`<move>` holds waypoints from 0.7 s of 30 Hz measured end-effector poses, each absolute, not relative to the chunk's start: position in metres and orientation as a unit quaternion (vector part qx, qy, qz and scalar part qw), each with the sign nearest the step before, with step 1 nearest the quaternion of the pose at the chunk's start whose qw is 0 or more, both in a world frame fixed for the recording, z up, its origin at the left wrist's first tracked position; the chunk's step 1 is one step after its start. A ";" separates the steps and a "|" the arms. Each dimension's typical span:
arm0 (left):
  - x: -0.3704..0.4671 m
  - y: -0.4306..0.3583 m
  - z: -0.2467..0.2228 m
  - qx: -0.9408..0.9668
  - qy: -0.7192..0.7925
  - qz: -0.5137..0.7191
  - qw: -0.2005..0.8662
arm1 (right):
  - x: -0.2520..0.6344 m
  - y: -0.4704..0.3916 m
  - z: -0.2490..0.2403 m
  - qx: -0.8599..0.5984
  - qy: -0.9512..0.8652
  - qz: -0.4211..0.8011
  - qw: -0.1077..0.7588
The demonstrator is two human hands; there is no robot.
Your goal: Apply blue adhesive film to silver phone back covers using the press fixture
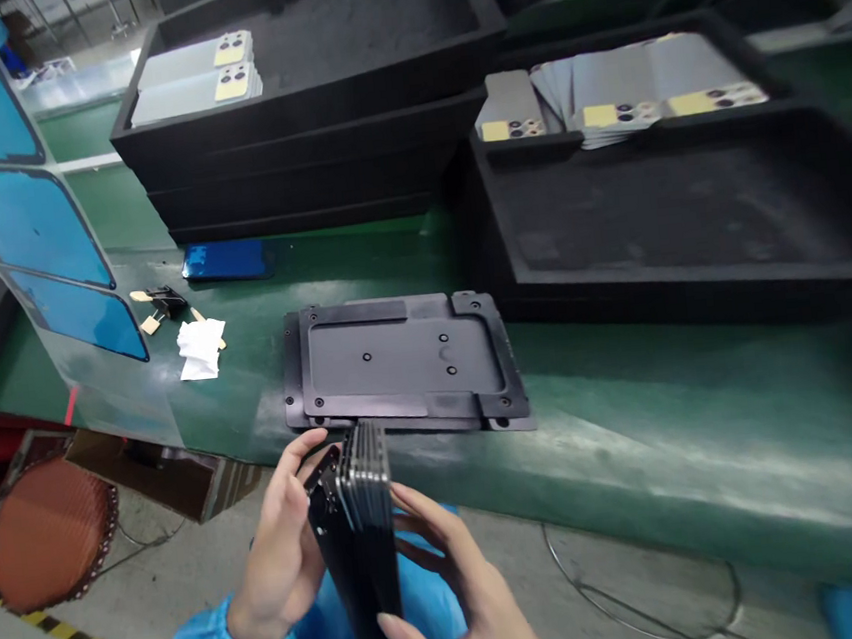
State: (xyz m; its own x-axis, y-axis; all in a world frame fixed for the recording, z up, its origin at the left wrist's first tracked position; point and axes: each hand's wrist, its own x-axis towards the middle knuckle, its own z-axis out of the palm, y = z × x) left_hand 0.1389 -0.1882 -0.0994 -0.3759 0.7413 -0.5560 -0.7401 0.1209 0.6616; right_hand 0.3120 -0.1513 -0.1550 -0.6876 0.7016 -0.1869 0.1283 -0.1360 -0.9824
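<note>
Between both hands, upright just off the table's front edge, is a stack of thin black phone-sized panels (371, 526). My left hand (286, 544) grips it from the left, fingers behind its upper end. On the right side, my right hand (459, 588) holds the same stack, thumb on its near face and fingers around the far side. Both wrists come from light blue sleeves. Beyond the stack lies a dark grey metal fixture (400, 357) with a shallow rectangular recess, nothing in it.
Stacked black trays (316, 119) hold pale panels at the back. Another black tray (686, 204) stands right. A blue-filmed panel (225, 261), crumpled white paper (201, 348) and a black clip (168, 302) lie left. Blue sheets (47, 220) rise at far left.
</note>
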 end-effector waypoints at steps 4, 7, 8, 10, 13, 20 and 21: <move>0.148 -0.187 -0.100 0.041 0.527 0.679 0.509 | 0.308 -0.155 -0.156 -0.322 -0.670 0.641 0.189; 0.149 -0.186 -0.101 0.041 0.536 0.670 0.511 | 0.307 -0.158 -0.155 -0.331 -0.684 0.622 0.187; 0.149 -0.186 -0.101 0.043 0.540 0.666 0.512 | 0.307 -0.158 -0.155 -0.335 -0.684 0.620 0.188; 0.148 -0.186 -0.100 0.053 0.548 0.659 0.513 | 0.305 -0.158 -0.153 -0.341 -0.676 0.625 0.189; 0.145 -0.188 -0.100 0.069 0.569 0.653 0.494 | 0.299 -0.153 -0.150 -0.333 -0.656 0.647 0.200; 0.145 -0.177 -0.104 0.089 0.587 0.651 0.473 | 0.301 -0.133 -0.145 -0.315 -0.550 0.729 0.260; 0.144 -0.176 -0.106 0.094 0.579 0.659 0.470 | 0.307 -0.127 -0.144 -0.311 -0.534 0.731 0.287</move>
State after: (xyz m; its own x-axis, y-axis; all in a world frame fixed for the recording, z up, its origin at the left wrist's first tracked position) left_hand 0.1441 -0.1757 -0.1061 -0.5403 0.7292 -0.4200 -0.5107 0.1125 0.8524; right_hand 0.3073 -0.1271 -0.1439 -0.6408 0.7532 -0.1484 -0.0876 -0.2637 -0.9606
